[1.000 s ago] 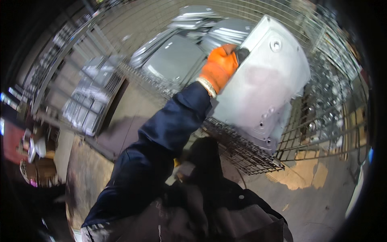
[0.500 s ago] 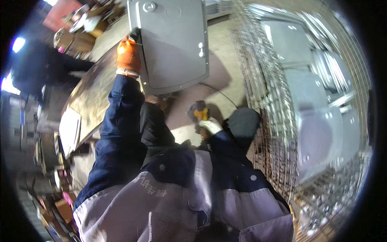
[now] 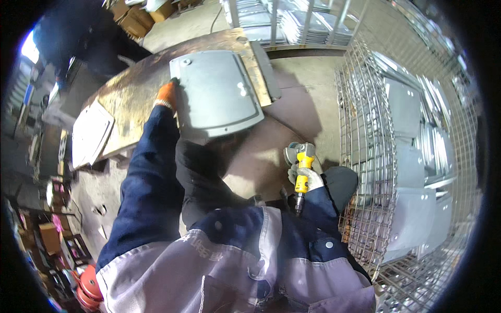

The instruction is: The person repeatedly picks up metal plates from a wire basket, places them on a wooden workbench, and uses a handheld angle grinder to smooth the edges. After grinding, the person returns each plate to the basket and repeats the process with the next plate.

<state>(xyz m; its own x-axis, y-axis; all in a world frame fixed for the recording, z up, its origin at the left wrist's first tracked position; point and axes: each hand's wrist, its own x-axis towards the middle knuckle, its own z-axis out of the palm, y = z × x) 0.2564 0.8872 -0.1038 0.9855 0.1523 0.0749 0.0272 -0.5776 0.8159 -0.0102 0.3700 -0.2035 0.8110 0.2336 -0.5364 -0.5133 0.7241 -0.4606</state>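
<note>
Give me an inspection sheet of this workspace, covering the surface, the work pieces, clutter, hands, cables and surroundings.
Surface: rusty brown metal worktable, worn, with a raised bar along its right edge.
Job's things: grey metal panel lying flat on the table; yellow handheld grinder.
Clutter: a second pale panel at the table's left end.
Hands: left hand, orange glove, on the grey panel's left edge; right hand, light glove, gripping the grinder.
Cables: a thin line on the floor at top, near the rack; the grinder's hose is not clear.
Surroundings: wire mesh cage of stacked grey panels on the right; cardboard boxes at top left.
</note>
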